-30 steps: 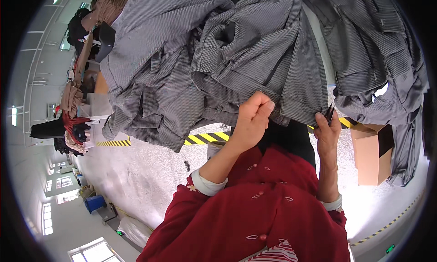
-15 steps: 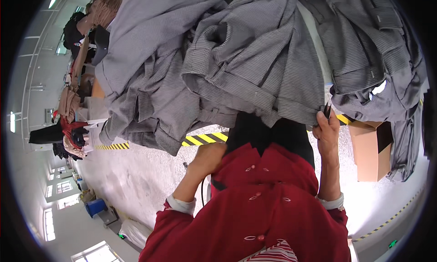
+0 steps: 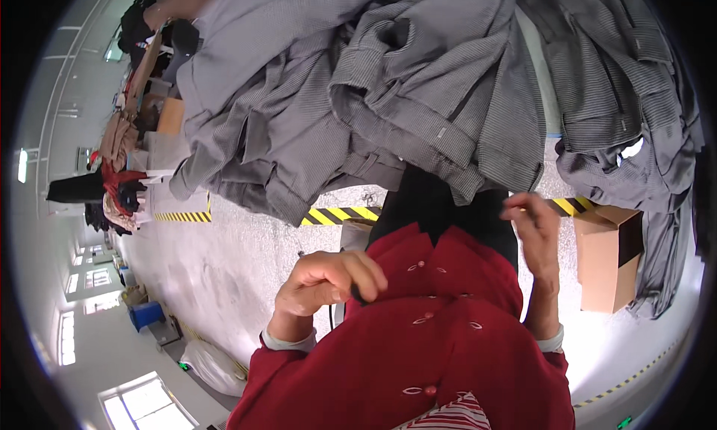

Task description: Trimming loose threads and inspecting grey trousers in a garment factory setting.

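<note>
Grey finely checked garments with sewn waistbands hang in front of me, one of them, like trousers (image 3: pixel 418 109), in the middle. My left hand (image 3: pixel 328 279) is raised before my red top, fingers curled together. A small dark patch shows at its fingertips; whether that is a held thing or part of my clothing I cannot make out. Just below the hem of the grey cloth is my right hand (image 3: pixel 536 232), slightly blurred, its bent fingers apart. Nothing shows between them, and they are off the cloth.
More grey garments (image 3: pixel 605 94) hang at the right. Below them stands an open cardboard box (image 3: pixel 601 262). Yellow-and-black tape (image 3: pixel 340 216) marks the floor. Piled clothes (image 3: pixel 112 184) lie far left, with a blue bin (image 3: pixel 145 315) behind.
My right hand has let go of the grey cloth's edge and lowered a little; the dark pointed tool in it no longer shows. My left hand has risen in front of my top.
</note>
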Demonstrator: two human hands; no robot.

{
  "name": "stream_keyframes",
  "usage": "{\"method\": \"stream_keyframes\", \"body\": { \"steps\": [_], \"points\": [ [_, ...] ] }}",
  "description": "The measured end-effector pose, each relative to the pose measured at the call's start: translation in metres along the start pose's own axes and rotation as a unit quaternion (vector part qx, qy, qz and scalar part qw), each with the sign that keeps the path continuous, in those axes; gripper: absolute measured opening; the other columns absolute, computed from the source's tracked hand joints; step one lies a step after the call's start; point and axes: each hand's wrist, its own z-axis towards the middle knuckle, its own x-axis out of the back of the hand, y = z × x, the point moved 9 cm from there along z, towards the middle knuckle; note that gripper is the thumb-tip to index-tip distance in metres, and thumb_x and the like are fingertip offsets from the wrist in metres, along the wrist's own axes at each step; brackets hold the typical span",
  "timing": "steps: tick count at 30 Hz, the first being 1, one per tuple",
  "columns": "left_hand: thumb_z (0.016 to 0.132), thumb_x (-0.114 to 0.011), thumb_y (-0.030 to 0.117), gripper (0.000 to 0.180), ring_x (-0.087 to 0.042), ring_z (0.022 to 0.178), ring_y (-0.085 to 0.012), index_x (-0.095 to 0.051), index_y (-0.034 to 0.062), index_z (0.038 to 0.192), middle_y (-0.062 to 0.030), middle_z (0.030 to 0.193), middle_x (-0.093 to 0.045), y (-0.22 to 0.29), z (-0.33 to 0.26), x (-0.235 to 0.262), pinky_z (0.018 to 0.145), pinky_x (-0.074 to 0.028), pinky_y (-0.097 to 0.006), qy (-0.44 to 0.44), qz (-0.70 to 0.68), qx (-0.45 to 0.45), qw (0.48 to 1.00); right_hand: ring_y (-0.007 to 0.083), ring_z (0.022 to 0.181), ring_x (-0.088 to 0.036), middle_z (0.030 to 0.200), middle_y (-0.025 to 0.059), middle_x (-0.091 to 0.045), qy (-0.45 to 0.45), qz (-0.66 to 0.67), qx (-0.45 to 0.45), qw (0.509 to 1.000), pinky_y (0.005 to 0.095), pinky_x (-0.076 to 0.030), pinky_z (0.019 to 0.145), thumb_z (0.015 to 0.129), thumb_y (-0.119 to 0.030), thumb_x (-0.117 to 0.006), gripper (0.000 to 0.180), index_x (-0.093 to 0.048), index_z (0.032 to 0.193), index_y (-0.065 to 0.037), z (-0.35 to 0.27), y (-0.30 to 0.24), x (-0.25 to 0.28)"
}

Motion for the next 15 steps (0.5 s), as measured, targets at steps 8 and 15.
{"method": "stream_keyframes", "body": {
  "steps": [8, 15],
  "points": [
    [0.087, -0.053, 0.009, 0.019, -0.054, 0.067, -0.0229, -0.045, 0.0016, 0.071, -0.0101, 0.072, -0.053, 0.003, 0.009, -0.048, 0.066, -0.050, -0.040, -0.099, -0.109, -0.007, 0.989, 0.0054, 0.058, -0.039, 0.067, -0.0016, -0.051, 0.134, -0.012, -0.009, 0.991, 0.0199, -0.035, 0.054, 0.084, -0.006, -0.053, 0.010, -0.057, 0.090, 0.000, 0.008, 0.016, 0.007],
    [0.087, -0.053, 0.010, 0.018, -0.054, 0.066, -0.0228, -0.045, 0.0022, 0.072, -0.0080, 0.071, -0.053, -0.011, 0.017, -0.078, 0.065, -0.049, -0.037, -0.180, -0.075, 0.009, 0.981, 0.0006, 0.055, -0.039, 0.064, -0.0033, -0.053, 0.013, 0.173, -0.075, 0.982, 0.0165, -0.031, 0.049, 0.081, -0.015, -0.058, 0.011, -0.057, 0.080, -0.003, -0.017, 0.018, -0.047]
  ]
}}
